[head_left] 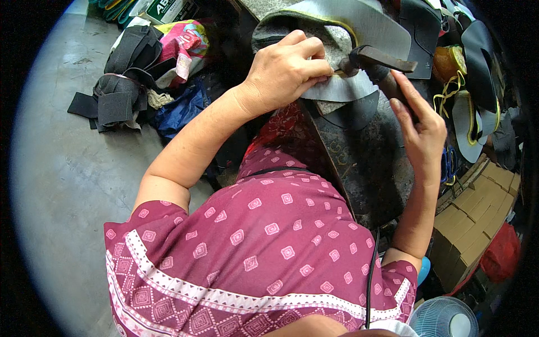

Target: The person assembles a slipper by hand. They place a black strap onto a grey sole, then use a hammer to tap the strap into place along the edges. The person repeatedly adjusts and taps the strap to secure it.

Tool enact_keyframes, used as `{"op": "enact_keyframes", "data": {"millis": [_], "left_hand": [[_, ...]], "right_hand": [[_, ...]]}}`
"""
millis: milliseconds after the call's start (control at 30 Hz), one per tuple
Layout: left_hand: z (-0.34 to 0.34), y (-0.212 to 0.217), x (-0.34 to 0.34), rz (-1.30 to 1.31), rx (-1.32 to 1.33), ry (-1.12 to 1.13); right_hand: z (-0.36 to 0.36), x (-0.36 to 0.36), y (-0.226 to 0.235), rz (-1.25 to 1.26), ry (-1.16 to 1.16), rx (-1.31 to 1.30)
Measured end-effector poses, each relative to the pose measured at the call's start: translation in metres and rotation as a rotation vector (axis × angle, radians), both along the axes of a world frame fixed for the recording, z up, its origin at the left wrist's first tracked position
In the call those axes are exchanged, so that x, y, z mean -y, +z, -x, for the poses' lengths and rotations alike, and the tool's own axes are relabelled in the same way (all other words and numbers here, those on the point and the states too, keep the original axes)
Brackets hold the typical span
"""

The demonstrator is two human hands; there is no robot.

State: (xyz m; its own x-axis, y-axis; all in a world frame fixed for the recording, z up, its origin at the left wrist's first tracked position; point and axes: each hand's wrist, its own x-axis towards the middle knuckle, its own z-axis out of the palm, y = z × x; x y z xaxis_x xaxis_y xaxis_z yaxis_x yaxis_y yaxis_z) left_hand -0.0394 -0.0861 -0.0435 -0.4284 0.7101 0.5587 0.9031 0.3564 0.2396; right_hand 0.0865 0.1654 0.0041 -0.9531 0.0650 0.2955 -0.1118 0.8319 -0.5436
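A curved piece of grey sheet material (379, 28) with a yellow line along its inner edge and a dark lining lies over a pale speckled slab on the bench. It looks like a shoe upper. At that yellow edge, my left hand (289, 70) is closed, thumb and fingers pinched together on the grey piece. My right hand (418, 126) grips the dark handle of a hammer (387, 56), one finger stretched along it. The hammer's face is down close to the yellow edge, just beside my left fingertips; whether it touches cannot be made out.
Black and grey cloth scraps (120, 90) are heaped on the floor at left, near a blue plastic bag (182, 109). Right of the bench are more grey cut pieces (466, 126), blue-handled scissors (448, 165), a cardboard box (474, 210) and a fan (443, 320).
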Motion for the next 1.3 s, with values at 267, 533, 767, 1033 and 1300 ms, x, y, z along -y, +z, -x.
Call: {"op": "enact_keyframes", "data": {"millis": [267, 533, 767, 1033, 1300], "left_hand": [[0.003, -0.005, 0.003, -0.029, 0.040, -0.033], [0.006, -0.009, 0.011, -0.140, 0.141, -0.072], [0.004, -0.007, 0.011, -0.071, 0.110, -0.086], [0.006, -0.007, 0.010, -0.101, 0.108, -0.119], [0.005, 0.000, 0.010, -0.069, 0.083, -0.118]], "right_hand": [[-0.010, 0.009, -0.012, -0.081, -0.003, 0.067], [-0.014, 0.006, -0.008, -0.047, -0.003, 0.045], [-0.006, 0.014, 0.014, 0.356, 0.031, -0.270], [-0.013, 0.011, 0.006, -0.093, 0.054, -0.051], [-0.011, 0.024, -0.009, -0.154, 0.083, -0.107]]}}
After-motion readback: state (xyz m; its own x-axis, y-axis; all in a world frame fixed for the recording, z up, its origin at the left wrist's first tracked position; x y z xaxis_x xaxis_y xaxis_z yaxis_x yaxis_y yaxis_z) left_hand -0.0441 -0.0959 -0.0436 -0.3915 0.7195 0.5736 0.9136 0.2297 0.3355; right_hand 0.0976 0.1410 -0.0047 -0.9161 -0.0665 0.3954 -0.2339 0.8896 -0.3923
